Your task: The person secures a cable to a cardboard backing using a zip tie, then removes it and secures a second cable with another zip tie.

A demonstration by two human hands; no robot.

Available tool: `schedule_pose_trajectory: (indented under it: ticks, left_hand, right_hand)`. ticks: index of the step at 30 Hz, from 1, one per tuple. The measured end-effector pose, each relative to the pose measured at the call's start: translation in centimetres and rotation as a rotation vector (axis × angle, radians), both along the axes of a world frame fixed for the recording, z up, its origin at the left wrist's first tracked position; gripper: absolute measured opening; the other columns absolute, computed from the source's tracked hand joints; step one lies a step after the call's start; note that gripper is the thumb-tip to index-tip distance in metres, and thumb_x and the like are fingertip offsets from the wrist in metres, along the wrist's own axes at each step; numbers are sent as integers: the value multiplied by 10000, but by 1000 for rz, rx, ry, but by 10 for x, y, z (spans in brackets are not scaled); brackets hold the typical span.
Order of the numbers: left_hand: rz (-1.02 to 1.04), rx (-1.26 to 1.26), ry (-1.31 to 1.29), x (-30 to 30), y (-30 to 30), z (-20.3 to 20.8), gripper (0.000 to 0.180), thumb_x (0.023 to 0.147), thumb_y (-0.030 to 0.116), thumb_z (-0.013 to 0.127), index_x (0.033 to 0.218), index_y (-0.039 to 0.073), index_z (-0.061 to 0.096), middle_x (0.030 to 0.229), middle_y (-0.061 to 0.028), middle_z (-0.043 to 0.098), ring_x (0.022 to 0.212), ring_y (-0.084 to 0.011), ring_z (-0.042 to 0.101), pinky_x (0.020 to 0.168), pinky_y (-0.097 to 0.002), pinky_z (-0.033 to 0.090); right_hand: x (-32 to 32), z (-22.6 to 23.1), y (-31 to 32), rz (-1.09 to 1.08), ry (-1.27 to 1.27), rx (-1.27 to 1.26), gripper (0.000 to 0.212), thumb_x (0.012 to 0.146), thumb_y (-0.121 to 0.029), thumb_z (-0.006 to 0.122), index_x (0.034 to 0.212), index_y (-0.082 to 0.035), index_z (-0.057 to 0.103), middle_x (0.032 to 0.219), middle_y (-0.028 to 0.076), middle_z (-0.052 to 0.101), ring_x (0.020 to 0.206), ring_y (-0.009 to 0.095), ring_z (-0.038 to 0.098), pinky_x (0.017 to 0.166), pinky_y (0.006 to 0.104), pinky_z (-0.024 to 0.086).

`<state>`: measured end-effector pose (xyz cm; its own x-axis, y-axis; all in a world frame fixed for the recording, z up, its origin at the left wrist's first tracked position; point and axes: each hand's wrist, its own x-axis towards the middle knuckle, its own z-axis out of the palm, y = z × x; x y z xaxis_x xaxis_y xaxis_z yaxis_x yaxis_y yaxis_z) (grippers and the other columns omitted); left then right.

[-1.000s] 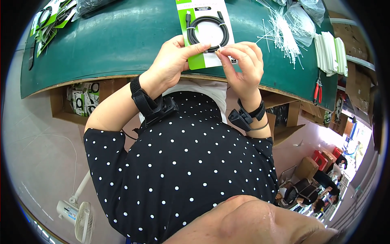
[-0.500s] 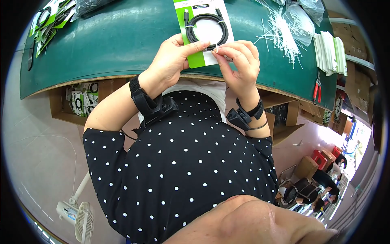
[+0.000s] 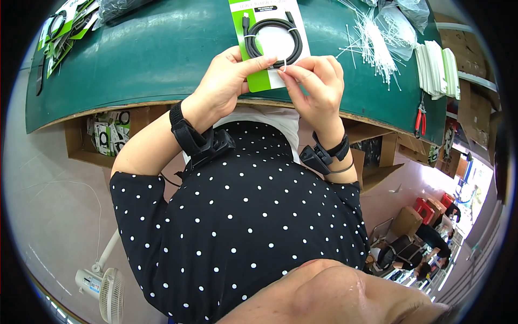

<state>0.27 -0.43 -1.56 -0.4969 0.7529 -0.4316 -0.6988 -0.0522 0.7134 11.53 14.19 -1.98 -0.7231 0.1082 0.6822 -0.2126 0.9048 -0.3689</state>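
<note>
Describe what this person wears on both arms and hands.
Both hands are bare, no gloves or rings visible. The left hand has a wide black strap with a boxy black device at the wrist. The right hand has a black band with a smaller black device. Black short sleeves carry white polka dots.

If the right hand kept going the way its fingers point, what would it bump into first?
The right hand points up and left, so it would probably first meet the coiled black cable on the white and green card, which the left hand also holds. It already touches the card's edge.
</note>
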Motion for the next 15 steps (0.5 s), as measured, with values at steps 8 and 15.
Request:
schedule_pose_trajectory:
  ticks: [8, 15]
  left_hand:
    - [8, 7, 1, 3, -2, 0, 255, 836, 123, 714, 1042, 19, 606, 1002, -76, 666, 887, -147, 662, 783, -282, 560]
    - [1, 34, 16, 4, -1, 2, 253, 833, 120, 715, 1042, 19, 614, 1002, -76, 669, 883, -140, 662, 774, -277, 560]
  right_hand:
    - [1, -3, 0, 2, 48, -94, 167, 654, -65, 762, 788, -112, 675, 769, -11, 594, 706, 192, 538, 670, 326, 395]
    - [1, -3, 0, 16, 80, -64, 189, 646, -57, 768, 795, -116, 669, 754, -7, 591, 701, 193, 536, 670, 321, 390]
